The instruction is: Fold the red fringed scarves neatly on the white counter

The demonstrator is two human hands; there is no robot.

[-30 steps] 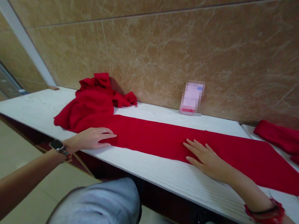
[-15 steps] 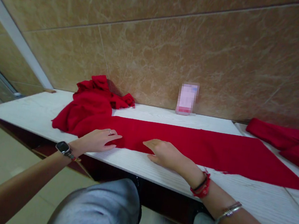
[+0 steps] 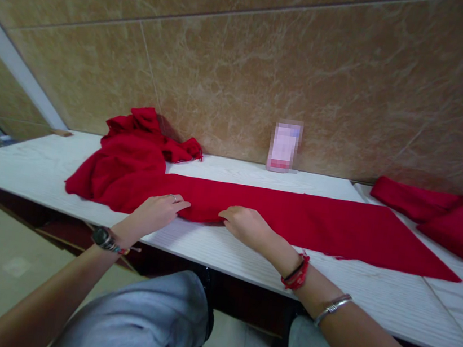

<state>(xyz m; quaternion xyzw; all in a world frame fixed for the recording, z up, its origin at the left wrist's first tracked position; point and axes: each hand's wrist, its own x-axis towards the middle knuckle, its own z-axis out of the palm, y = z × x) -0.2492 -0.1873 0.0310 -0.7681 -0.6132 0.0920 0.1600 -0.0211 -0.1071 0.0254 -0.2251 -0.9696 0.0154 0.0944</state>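
At the bottom of the frame, your knees in grey trousers (image 3: 144, 321) sit under the white table (image 3: 245, 261). Just left of centre, your left hand (image 3: 151, 215), with a watch (image 3: 101, 236) at the wrist, and your right hand (image 3: 246, 224), with a red band (image 3: 296, 273) at the wrist, lie near each other. Their fingers curl onto the near hem of the long red cloth (image 3: 335, 227); you cannot tell whether they pinch it. The cloth runs flat across the middle of the frame, with a rumpled red heap (image 3: 127, 154) at its left end. Beyond, a blurred pink card (image 3: 284, 146) stands against the marble wall (image 3: 272, 59), and more red cloths (image 3: 443, 215) lie at the right.
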